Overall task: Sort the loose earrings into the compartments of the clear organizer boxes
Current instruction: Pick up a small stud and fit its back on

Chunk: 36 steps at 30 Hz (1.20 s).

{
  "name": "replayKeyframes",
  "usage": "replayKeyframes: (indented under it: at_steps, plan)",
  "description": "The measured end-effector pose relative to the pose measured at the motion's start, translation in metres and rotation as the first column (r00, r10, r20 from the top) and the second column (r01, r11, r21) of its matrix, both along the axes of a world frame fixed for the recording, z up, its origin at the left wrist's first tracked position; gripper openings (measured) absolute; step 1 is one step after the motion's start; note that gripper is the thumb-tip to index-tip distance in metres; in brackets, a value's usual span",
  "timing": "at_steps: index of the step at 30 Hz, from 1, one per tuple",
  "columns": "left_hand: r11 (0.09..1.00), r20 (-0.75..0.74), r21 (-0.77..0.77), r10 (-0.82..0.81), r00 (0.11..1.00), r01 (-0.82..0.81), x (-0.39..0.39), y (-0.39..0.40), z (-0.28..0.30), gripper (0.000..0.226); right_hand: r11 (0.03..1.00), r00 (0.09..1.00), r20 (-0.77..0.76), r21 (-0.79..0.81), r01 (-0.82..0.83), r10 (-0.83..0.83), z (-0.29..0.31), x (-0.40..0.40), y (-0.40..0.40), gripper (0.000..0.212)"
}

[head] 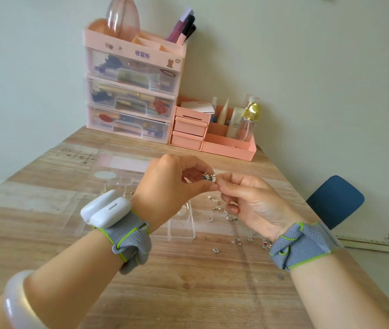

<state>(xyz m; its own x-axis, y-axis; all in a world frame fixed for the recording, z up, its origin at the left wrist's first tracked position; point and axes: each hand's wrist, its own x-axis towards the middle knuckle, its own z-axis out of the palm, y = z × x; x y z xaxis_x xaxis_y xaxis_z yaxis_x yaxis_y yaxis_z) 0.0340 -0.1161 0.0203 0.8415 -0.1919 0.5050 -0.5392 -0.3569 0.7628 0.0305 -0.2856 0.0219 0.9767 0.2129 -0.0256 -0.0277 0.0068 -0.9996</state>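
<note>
Both hands pinch the earring pair [209,177] between them, left hand [174,186], right hand [245,203]; keep fingertips tight, then lower it to the clear organizer box [179,224] beneath your left hand

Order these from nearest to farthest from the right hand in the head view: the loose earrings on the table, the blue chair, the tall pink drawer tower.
1. Loose earrings: on the table just below the right hand.
2. Blue chair: off the table's right edge.
3. Tall pink drawer tower: far back left, against the wall.
</note>
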Motion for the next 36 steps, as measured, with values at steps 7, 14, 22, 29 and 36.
replayKeyframes:
  at_steps: [7, 14, 22, 29, 36]
  plan:
    - [0.995, -0.029, 0.017, 0.101, 0.994, -0.101, -0.007, 0.037, -0.002, 0.013, 0.993, 1.000, -0.013, -0.122, 0.002, -0.003, 0.004, 0.001, 0.032, 0.023]
    - [0.965, -0.102, 0.073, 0.260, 0.960, -0.253, 0.003, 0.106, 0.007, 0.009, 0.996, 1.000, 0.023, -0.088, 0.019, -0.017, 0.007, 0.003, 0.045, 0.017]
    - [0.759, -0.050, 0.561, 0.429, 0.902, -0.330, 0.006, 0.135, -0.008, 0.009, 0.994, 1.000, 0.015, -0.111, 0.003, -0.001, 0.006, 0.002, 0.049, 0.021]
    - [0.703, -0.058, 0.640, 0.444, 0.894, -0.308, 0.009, 0.131, -0.010, 0.008, 0.990, 1.000, 0.013, -0.142, 0.024, -0.022, 0.006, 0.000, 0.046, 0.019]
    - [0.693, -0.100, 0.660, 0.463, 0.881, -0.289, 0.011, 0.129, -0.008, 0.018, 0.987, 0.999, 0.018, -0.154, 0.037, -0.035, 0.007, -0.003, 0.043, 0.019]
